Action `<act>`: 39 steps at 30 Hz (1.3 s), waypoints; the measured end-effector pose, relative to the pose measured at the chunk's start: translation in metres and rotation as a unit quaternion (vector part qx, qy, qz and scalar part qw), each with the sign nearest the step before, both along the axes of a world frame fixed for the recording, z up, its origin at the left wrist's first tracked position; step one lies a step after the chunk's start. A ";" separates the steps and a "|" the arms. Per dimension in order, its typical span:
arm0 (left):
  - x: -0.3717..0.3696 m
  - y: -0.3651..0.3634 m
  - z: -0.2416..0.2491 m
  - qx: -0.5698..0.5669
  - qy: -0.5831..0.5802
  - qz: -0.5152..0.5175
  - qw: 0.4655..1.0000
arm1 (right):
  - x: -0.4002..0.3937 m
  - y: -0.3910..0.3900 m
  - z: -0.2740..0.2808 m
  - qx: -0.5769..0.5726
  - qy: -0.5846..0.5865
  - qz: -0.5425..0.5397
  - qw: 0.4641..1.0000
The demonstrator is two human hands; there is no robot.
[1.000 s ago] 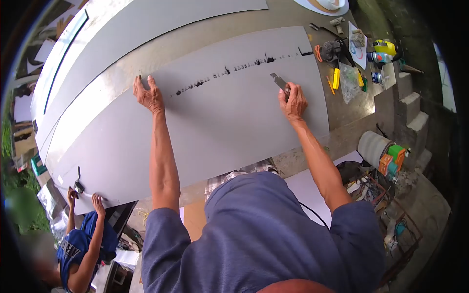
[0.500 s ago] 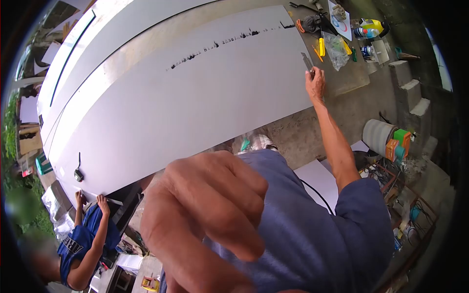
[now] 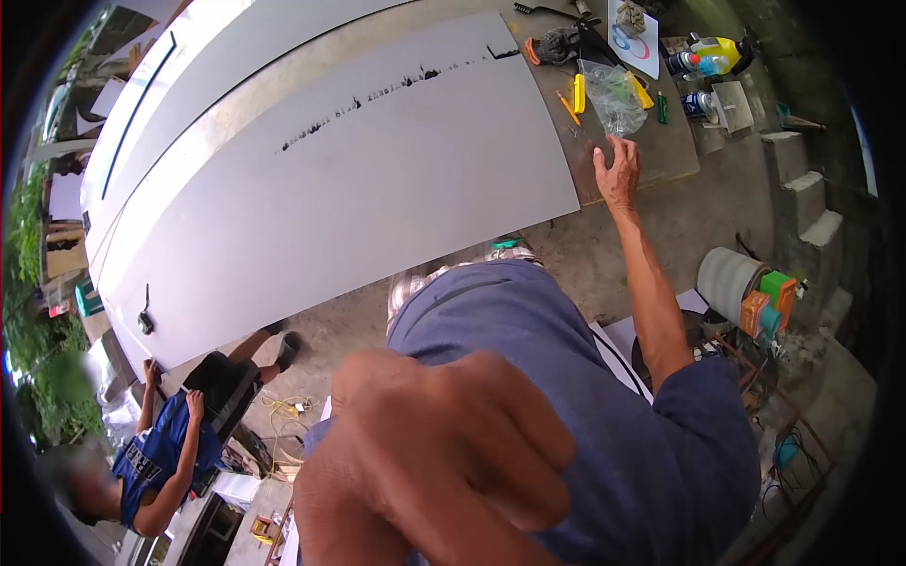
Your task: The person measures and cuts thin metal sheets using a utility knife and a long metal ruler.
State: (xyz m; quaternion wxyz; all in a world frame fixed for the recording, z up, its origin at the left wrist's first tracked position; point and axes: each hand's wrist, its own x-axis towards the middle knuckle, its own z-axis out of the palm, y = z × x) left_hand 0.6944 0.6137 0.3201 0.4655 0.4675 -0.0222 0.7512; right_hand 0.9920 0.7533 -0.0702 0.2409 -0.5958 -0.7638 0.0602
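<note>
My right hand (image 3: 618, 174) reaches over the worktable (image 3: 672, 156) beyond the right end of a large pale sheet (image 3: 377, 179). Its thumb and fingers are apart, with nothing visible between them. Just past the fingertips lies a clear plastic bag (image 3: 613, 104), with a yellow cutter (image 3: 578, 93) and an orange pencil (image 3: 568, 108) to its left. Close to the camera, my left hand (image 3: 444, 453) is closed with curled fingers; whatever they may hold is hidden. Black smudged marks (image 3: 359, 102) run in a line across the sheet.
A co-worker in a blue jersey (image 3: 156, 453) is at the sheet's left corner, near a tape measure (image 3: 145, 322). Bottles (image 3: 708, 64) and a brush (image 3: 547, 11) lie at the back right. Concrete steps (image 3: 802, 184) and a white roll (image 3: 729, 275) are on the right.
The flat-bladed tool in my right hand has left it, and the fingers have opened beside the plastic bag. My left hand has shifted down and right. The co-worker's right-side hand has come off the sheet.
</note>
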 end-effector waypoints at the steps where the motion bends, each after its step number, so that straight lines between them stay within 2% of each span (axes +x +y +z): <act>1: 0.007 0.006 0.001 0.003 0.006 0.002 1.000 | -0.002 0.003 0.002 -0.006 0.020 0.014 1.000; 5: 0.029 0.018 0.007 0.006 0.027 0.023 0.999 | -0.017 0.014 0.002 -0.026 0.080 0.031 0.996; 10: 0.047 0.006 0.005 -0.061 0.048 0.100 0.992 | -0.034 0.024 -0.012 -0.072 0.126 0.050 0.988; 14: 0.052 0.008 0.004 -0.055 0.051 0.141 0.987 | -0.044 0.034 -0.022 -0.027 0.104 0.066 0.992; 16: 0.048 0.019 0.003 0.038 0.045 0.130 0.990 | -0.049 0.035 -0.025 -0.051 0.126 0.069 0.988; 17: 0.036 0.036 -0.003 0.129 0.048 0.100 0.985 | -0.053 0.037 -0.026 -0.035 0.116 0.085 0.989; 19: 0.011 0.040 -0.009 0.178 0.075 0.059 0.979 | -0.069 0.031 -0.010 -0.104 0.155 0.082 0.979; 21: -0.011 0.023 -0.022 0.088 0.099 0.077 0.988 | -0.085 0.028 -0.008 -0.064 0.130 0.141 0.979; 23: -0.034 0.004 -0.039 -0.057 0.107 0.143 0.982 | -0.104 0.021 -0.011 -0.131 0.160 0.162 0.965; 24: -0.048 -0.006 -0.050 -0.152 0.111 0.176 0.966 | -0.117 0.013 0.010 -0.129 0.180 0.212 0.952; 25: -0.062 -0.016 -0.061 -0.243 0.112 0.196 0.943 | -0.125 0.011 -0.004 -0.107 0.152 0.215 0.959; 27: -0.108 -0.036 -0.102 -0.365 0.136 0.295 0.873 | -0.144 0.000 0.001 -0.187 0.179 0.209 0.943; 28: -0.164 -0.070 -0.144 -0.474 0.141 0.406 0.768 | -0.162 0.000 0.000 -0.195 0.180 0.237 0.934; 30: -0.222 -0.117 -0.181 -0.583 0.103 0.491 0.639 | -0.169 -0.009 -0.009 -0.208 0.176 0.249 0.929; 31: -0.227 -0.122 -0.178 -0.578 0.100 0.487 0.647 | -0.169 -0.012 -0.009 -0.236 0.169 0.243 0.926; 33: -0.273 -0.174 -0.215 -0.626 0.056 0.539 0.560 | -0.177 -0.010 -0.010 -0.288 0.153 0.231 0.917; 35: -0.313 -0.226 -0.245 -0.663 -0.021 0.557 0.500 | -0.189 -0.011 -0.012 -0.294 0.155 0.241 0.912; 38: -0.341 -0.279 -0.282 -0.702 0.025 0.568 0.429 | -0.193 -0.016 -0.020 -0.290 0.150 0.210 0.921; 39: -0.346 -0.292 -0.289 -0.710 0.022 0.564 0.421 | -0.190 -0.017 -0.023 -0.282 0.148 0.186 0.929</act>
